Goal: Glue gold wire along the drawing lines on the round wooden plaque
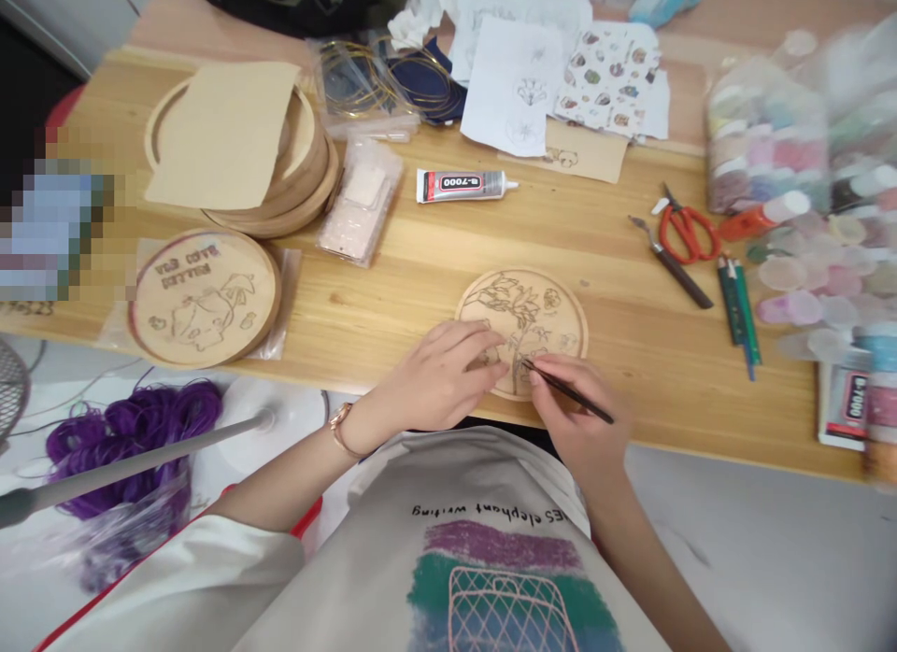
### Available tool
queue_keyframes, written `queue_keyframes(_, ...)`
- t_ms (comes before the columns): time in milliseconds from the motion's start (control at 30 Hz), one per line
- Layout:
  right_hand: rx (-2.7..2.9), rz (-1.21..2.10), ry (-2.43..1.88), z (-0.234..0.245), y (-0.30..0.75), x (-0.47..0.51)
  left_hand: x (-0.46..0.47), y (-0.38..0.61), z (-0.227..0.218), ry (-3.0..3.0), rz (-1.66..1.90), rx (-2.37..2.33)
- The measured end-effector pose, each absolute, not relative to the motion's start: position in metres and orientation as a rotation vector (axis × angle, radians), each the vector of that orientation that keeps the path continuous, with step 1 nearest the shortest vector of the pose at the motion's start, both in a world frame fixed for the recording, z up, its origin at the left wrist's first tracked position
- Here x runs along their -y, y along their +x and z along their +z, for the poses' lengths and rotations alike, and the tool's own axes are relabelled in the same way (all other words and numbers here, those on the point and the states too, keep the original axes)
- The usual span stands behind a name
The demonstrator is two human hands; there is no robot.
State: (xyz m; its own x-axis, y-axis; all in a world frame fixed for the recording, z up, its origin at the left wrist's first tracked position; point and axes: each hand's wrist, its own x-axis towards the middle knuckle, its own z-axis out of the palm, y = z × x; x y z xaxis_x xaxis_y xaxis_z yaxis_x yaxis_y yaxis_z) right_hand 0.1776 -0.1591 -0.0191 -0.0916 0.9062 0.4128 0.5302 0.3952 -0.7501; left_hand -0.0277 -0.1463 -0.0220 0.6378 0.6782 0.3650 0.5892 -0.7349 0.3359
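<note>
A round wooden plate (567, 320) with a raised rim and drawn flowers and leaves lies near the table's front edge. My left hand (448, 367) rests on the plate's left side, its fingers stretched out over the drawing and holding nothing. In a pinch, my right hand (585, 418) holds a slim dark pen-like tool (578, 397). The tool's pointed end is at the lower middle of the drawing, by a stem. Whether the tip touches the wood, and its exact kind, I cannot tell. My left fingers cover part of the drawing.
At the left are a second drawn-on wooden plate (203, 297) and stacked wooden plates (308, 199) under brown paper (220, 134). A glue tube (462, 185) lies behind my hands. To the right are red-handled scissors (690, 233), a palette knife (676, 269), pencils (735, 302) and paint pots (785, 271).
</note>
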Motion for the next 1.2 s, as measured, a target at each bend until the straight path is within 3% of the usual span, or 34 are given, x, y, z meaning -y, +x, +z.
queue_keyframes(1200,1.753,0.464,-1.252,-0.03,0.171,0.162,0.144,-0.026,-0.02,2.676,0.617,-1.001)
